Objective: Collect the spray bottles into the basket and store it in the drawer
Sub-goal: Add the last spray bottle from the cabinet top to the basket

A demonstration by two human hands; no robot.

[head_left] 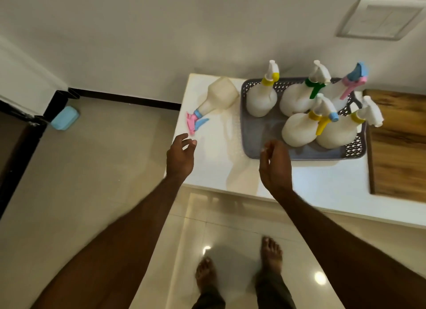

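Note:
A grey perforated basket (255, 133) sits on the white counter (318, 184) and holds several white spray bottles standing upright, among them one with a yellow collar (261, 98) and one with a green trigger (297, 98). One more spray bottle (217, 97) with a pink and blue trigger lies on its side left of the basket. My left hand (181, 157) hovers just below that bottle's trigger, fingers apart and empty. My right hand (275, 165) is at the basket's near left corner, fingers loosely curled, holding nothing.
A wooden board (398, 142) lies on the counter right of the basket. A light blue object (64, 118) lies on the floor by the dark skirting at left. My bare feet (272, 253) stand on glossy tiles before the counter. A wall plate (380, 18) is at upper right.

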